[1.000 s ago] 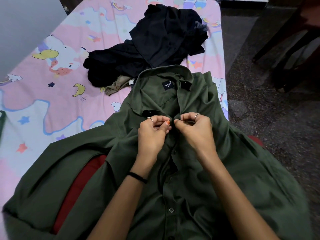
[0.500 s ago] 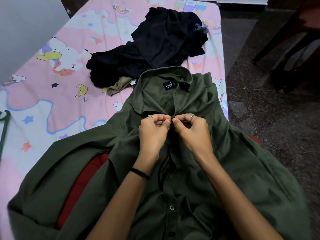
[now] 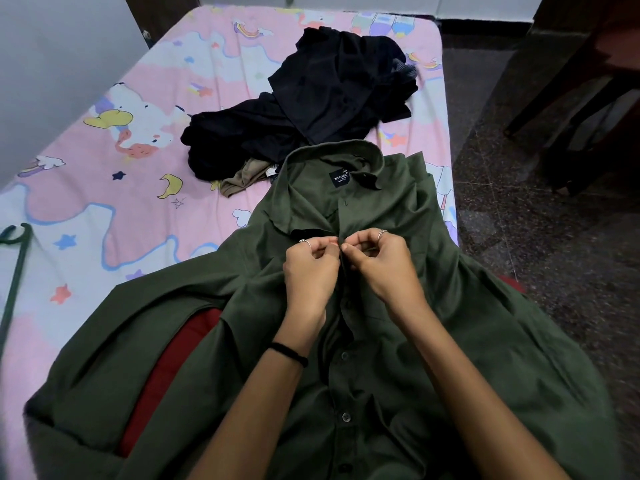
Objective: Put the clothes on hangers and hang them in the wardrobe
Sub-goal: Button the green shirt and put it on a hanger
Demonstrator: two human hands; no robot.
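Observation:
An olive green shirt [image 3: 433, 341] lies spread front-up across the near end of the bed, collar away from me, over something red. My left hand [image 3: 311, 268] and my right hand [image 3: 381, 265] meet just below the collar, each pinching one edge of the button placket at the top button. Lower buttons on the placket look fastened. A pile of black clothes [image 3: 311, 109] lies further up the bed, with a tan garment [image 3: 242, 178] peeking from under it. A dark green hanger [image 3: 15, 271] rests at the left edge of the bed.
The bed has a pink cartoon-print sheet [image 3: 121, 202]. A grey wall panel [image 3: 52, 64] stands at the upper left. Dark speckled floor [image 3: 536, 237] runs along the right, with dark wooden chair legs [image 3: 571, 98] at the upper right.
My hands stay pinched together at the top of the placket, shifting only slightly. The view has tilted a little, bringing the green hanger into sight at the left.

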